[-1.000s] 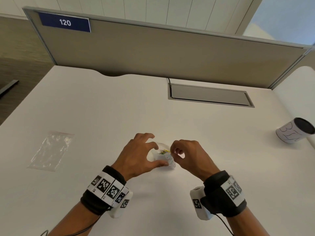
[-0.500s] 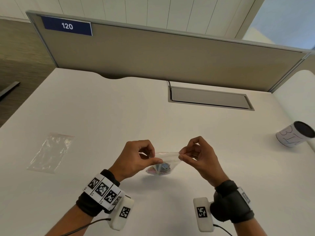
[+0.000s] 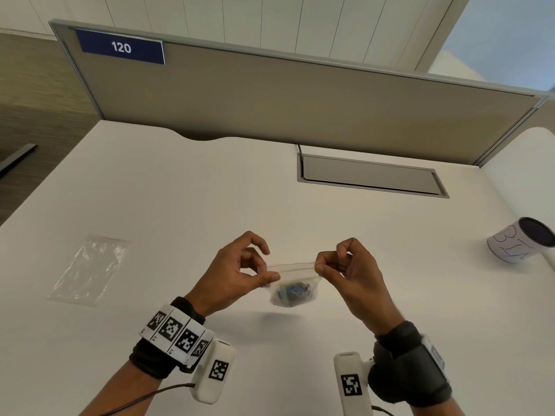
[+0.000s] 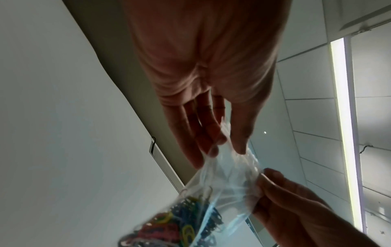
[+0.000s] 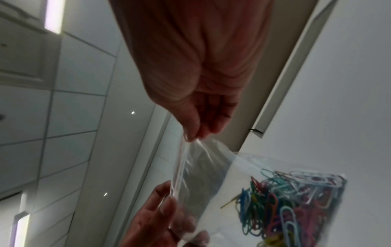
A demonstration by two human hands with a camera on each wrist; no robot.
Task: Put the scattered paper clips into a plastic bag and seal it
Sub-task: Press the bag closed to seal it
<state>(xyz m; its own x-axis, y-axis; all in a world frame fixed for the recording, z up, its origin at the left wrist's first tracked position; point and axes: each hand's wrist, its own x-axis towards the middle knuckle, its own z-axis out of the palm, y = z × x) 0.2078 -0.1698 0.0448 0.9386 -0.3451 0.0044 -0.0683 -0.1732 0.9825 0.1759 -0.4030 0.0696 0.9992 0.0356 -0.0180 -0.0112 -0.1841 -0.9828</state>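
A small clear zip bag [image 3: 292, 280] hangs in the air above the white desk [image 3: 330, 235], stretched between both hands by its red-lined top edge. My left hand [image 3: 270, 273] pinches the left corner of the bag [image 4: 230, 168] between thumb and fingers. The right corner of the bag [image 5: 203, 163] is pinched by my right hand [image 3: 319, 265]. A heap of coloured paper clips [image 5: 296, 198] fills the bottom of the bag; the paper clips [image 4: 169, 224] also show in the left wrist view. Whether the zip strip is closed I cannot tell.
A second, empty clear bag [image 3: 90, 268] lies flat on the desk to the left. A white cup with a dark top [image 3: 522, 243] lies on its side at the right edge. A grey cable hatch [image 3: 369, 177] sits ahead, before a grey partition [image 3: 300, 106].
The bag was on the desk between both hands a second ago. Now it is lifted off the surface and pulled taut, the hands farther apart at its top corners.
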